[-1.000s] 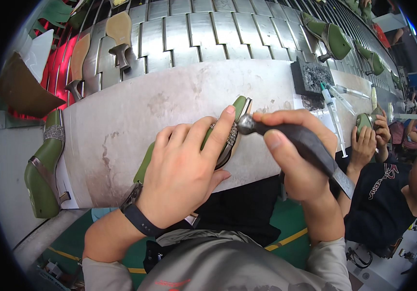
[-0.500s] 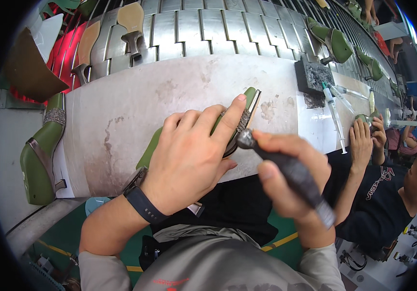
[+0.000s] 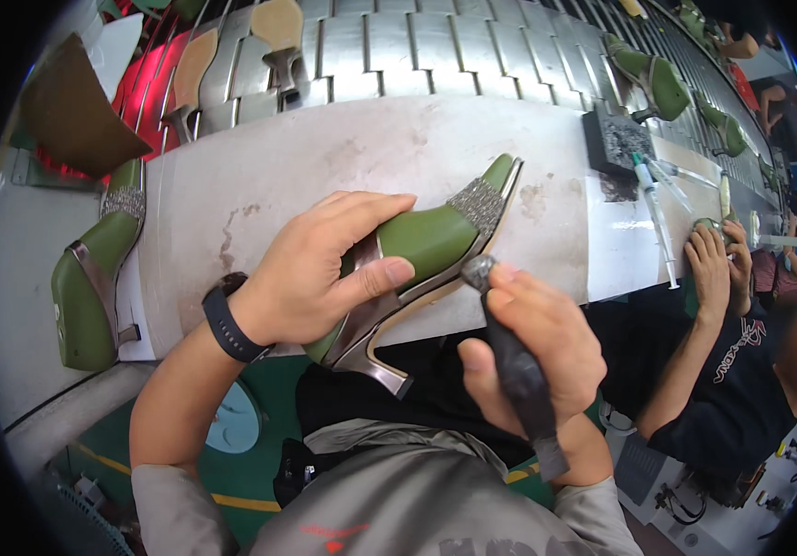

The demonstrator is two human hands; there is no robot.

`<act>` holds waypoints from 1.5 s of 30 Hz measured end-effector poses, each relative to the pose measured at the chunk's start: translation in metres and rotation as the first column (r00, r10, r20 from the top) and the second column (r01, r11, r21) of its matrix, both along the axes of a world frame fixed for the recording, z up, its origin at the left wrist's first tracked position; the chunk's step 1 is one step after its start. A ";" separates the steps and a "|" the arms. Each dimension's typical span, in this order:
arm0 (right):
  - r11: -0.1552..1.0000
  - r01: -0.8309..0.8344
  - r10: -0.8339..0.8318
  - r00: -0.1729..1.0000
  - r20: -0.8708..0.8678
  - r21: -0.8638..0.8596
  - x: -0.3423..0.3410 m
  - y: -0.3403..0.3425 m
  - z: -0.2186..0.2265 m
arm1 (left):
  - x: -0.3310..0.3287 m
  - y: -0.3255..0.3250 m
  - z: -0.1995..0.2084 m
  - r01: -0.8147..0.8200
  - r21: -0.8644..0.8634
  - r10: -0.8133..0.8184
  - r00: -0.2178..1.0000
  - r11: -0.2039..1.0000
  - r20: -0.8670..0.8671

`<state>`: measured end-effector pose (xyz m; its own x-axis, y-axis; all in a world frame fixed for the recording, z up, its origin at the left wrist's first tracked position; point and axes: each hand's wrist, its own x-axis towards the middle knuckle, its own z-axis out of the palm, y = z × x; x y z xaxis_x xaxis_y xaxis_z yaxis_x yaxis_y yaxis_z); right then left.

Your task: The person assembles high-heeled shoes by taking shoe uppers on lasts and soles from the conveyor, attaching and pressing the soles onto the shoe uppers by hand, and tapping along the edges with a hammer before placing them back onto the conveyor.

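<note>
- The high-heeled sandal (image 3: 426,289), fitted on a green shoe last (image 3: 431,232), is at the near edge of the counter (image 3: 380,148), toe pointing up and right, its slim heel (image 3: 375,369) jutting past that edge.
- It should handle as a stiff, fairly solid piece, because the last fills it; the glittery toe strap (image 3: 480,202) looks rough, the metallic heel smooth and probably easy to scratch.
- The broad rear body seems the best hold, clear of the strap (the heel looks too thin to grip).
- The left hand (image 3: 306,264) is clamped there, thumb across the last; the sandal extends to its right.
- The right hand (image 3: 546,343) is wrapped around a ball-ended hand tool (image 3: 520,375); the sole faces this side, and whether the ball touches its edge cannot be told.
- The hands are apart, the sandal's forepart between them.
- Farther left stands another lasted sandal (image 3: 102,278); right, a dark block (image 3: 616,139) and syringes (image 3: 655,218).
</note>
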<state>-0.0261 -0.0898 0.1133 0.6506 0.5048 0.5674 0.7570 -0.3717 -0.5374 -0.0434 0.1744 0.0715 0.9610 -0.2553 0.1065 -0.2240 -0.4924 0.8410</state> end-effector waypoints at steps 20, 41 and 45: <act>0.955 -0.258 0.296 0.869 -0.397 0.146 -0.005 0.026 -0.007 | 0.009 -0.010 0.004 -0.074 0.086 0.068 0.996 0.994 0.065; 0.766 -0.223 0.445 0.861 -0.247 0.604 -0.016 -0.036 0.097 | -0.024 -0.071 0.121 -0.132 -0.188 0.204 0.873 0.973 0.443; 0.865 -0.426 0.483 0.850 -0.211 0.266 -0.012 -0.033 0.127 | -0.031 -0.086 0.113 -0.150 -0.256 0.249 0.876 0.955 0.414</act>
